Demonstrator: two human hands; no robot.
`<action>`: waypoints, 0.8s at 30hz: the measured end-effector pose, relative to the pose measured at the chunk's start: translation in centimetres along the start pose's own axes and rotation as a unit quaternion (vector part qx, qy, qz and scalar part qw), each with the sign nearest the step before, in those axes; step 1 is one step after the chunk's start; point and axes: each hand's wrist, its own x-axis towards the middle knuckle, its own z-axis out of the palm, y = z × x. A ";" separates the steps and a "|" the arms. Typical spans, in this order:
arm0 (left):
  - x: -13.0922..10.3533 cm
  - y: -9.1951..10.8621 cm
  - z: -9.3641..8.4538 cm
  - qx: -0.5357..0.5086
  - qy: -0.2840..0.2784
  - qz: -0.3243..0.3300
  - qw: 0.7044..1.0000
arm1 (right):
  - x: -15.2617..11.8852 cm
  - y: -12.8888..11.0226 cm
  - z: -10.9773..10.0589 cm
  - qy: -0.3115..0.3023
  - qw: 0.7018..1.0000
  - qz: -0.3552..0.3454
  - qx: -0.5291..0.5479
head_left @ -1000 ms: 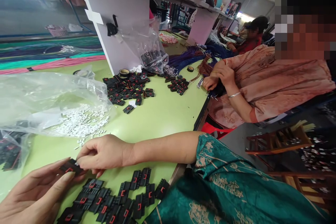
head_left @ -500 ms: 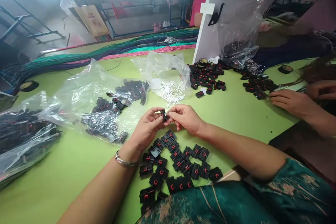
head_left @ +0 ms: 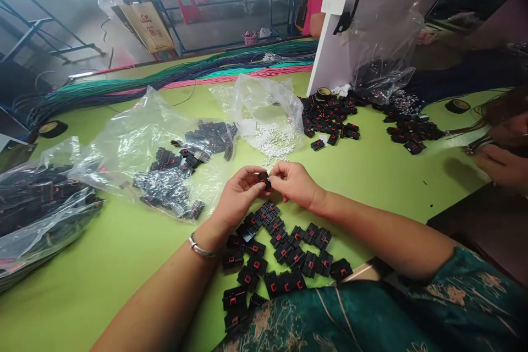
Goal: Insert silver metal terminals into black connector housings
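My left hand (head_left: 239, 195) grips a small black connector (head_left: 264, 179) between thumb and fingers, above the green table (head_left: 371, 198). My right hand (head_left: 295, 184) is closed in a pinch at the connector's right side; whatever its fingertips hold is too small to make out. Just beyond the hands, small white pieces (head_left: 272, 140) lie in and spill from an open clear bag (head_left: 264, 99). Nearer to my body, several black connectors with red clips (head_left: 284, 253) lie spread on the table.
Clear bags of black parts (head_left: 165, 192) lie at the left. A pile of black connectors (head_left: 330, 115) is beside a white upright panel (head_left: 330, 38). Wire bundles (head_left: 185, 74) run along the far edge. Another person's hand (head_left: 503, 165) is at the right.
The connector has turned in my left hand, and my right fingers now press closer to it. The other person's hand at the right has moved away from the connector pile. The view has shifted slightly.
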 end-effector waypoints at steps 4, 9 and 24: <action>0.1 -0.1 0.4 0.038 0.039 0.036 0.998 | 0.4 0.5 0.5 0.043 0.995 -0.045 -0.082; 0.2 -0.4 0.4 0.018 0.060 0.037 0.997 | 0.5 0.7 0.9 0.062 0.990 -0.082 -0.099; 0.1 -0.3 0.0 0.004 0.006 0.018 1.000 | 0.2 0.0 -0.3 -0.007 1.000 -0.012 -0.025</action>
